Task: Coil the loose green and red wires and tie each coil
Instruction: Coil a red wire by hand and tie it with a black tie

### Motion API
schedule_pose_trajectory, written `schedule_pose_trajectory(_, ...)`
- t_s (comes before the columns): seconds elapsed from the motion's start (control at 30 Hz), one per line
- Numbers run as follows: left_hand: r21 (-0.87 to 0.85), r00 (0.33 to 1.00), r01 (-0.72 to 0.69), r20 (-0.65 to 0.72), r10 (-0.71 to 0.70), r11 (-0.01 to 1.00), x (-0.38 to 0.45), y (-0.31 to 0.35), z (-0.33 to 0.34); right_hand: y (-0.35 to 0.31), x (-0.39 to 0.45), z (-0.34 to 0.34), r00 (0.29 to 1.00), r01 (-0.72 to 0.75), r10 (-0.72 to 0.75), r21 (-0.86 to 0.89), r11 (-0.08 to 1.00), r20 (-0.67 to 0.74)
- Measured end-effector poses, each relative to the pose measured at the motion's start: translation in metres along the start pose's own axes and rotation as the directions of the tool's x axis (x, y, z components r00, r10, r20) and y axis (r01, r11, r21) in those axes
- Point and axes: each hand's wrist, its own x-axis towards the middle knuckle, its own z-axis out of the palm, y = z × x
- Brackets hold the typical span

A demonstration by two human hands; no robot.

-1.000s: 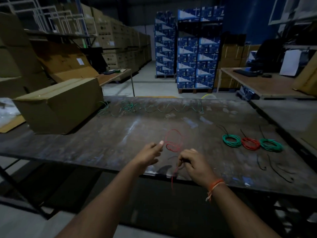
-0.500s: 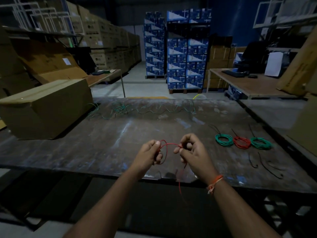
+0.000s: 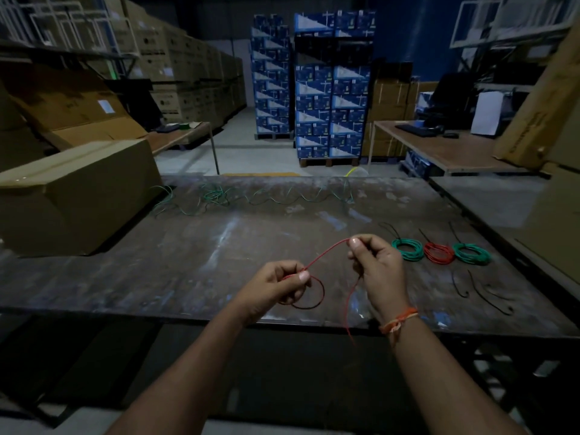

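Dim warehouse, stacked blue cartons point(image 3: 332, 86) on pallets at the back, brown cartons along the left wall. Worn dark metal table point(image 3: 175, 265) fills the middle of the view. Left hand point(image 3: 276, 285) is over the table's near edge, thumb and fingers curled, pinching the red wire point(image 3: 326, 250) where it closes into a single small loop hanging just below the hand. From that pinch the wire runs up and right, taut, to the right hand point(image 3: 375, 265), which pinches it between thumb and fingertips; the rest of the wire drops from the right hand past the near edge and hangs below the table. Right wrist has an orange thread band point(image 3: 398, 321). Toward the right edge, three finished coils lie in a row, just beside each other: green coil point(image 3: 407, 249), red coil point(image 3: 438, 253), second green coil point(image 3: 471, 254), each with a dark tie tail sticking out toward the far side. Loose black ties point(image 3: 483, 291) lie nearer the near-right corner. Loose green wire point(image 3: 251, 197) sprawls in waves along the far edge. Large cardboard box point(image 3: 75, 196) sits on the far-left corner, one end of the green wire just beside it.
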Motion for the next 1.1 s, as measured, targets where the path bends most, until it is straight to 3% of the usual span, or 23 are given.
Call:
schedule_pose_trajectory(0.07,-0.083,1.000,0.016,-0.014,-0.017,0.996,-0.002,-0.003,-0.002,0.002,0.001,-0.001,0.997,-0.075,0.074,0.023,0.997,0.018)
schedule_pose_trajectory(0.2,-0.116,0.999,0.045,-0.024,-0.048,0.992,-0.006,-0.008,0.000,0.001,-0.010,0.006,0.919,-0.190,0.223,-0.131,0.973,0.325)
schedule_pose_trajectory(0.37,-0.206,0.990,0.080,-0.095,-0.102,0.975,-0.006,-0.002,0.009,0.013,-0.021,0.022,0.900,0.083,0.068,-0.321,0.943,0.430)
schedule_pose_trajectory(0.47,-0.338,0.982,0.083,-0.134,-0.135,0.937,-0.009,0.006,0.010,0.019,-0.026,0.027,0.914,0.137,0.032,-0.383,0.914,0.404)
schedule_pose_trajectory(0.53,-0.501,0.983,0.042,-0.135,-0.126,0.864,-0.012,0.008,0.009,0.018,-0.029,0.031,0.944,0.061,0.040,-0.293,0.954,0.328)
schedule_pose_trajectory(0.6,-0.605,0.980,-0.038,-0.178,-0.089,0.795,-0.014,0.005,0.009,0.015,-0.032,0.036,0.964,-0.103,0.125,-0.101,0.990,0.237)
schedule_pose_trajectory(0.7,-0.675,0.962,-0.143,-0.268,-0.060,0.724,-0.014,-0.001,0.011,0.011,-0.036,0.045,0.939,-0.310,0.281,0.133,0.941,0.199)
schedule_pose_trajectory(0.83,-0.725,0.941,-0.158,-0.316,-0.119,0.671,-0.012,-0.004,0.012,0.015,-0.046,0.050,0.888,-0.421,0.373,0.147,0.895,0.268)
schedule_pose_trajectory(0.93,-0.654,0.940,-0.081,-0.300,-0.160,0.752,-0.012,-0.006,0.005,0.015,-0.049,0.045,0.851,-0.450,0.407,0.060,0.891,0.332)
schedule_pose_trajectory(1.03,-0.384,0.959,0.037,-0.246,-0.141,0.923,-0.015,-0.008,0.001,0.010,-0.044,0.036,0.864,-0.402,0.375,0.012,0.916,0.336)
schedule_pose_trajectory(1.1,-0.219,0.970,0.085,-0.206,-0.131,0.972,-0.017,-0.008,0.002,0.007,-0.040,0.034,0.889,-0.323,0.325,-0.061,0.944,0.322)
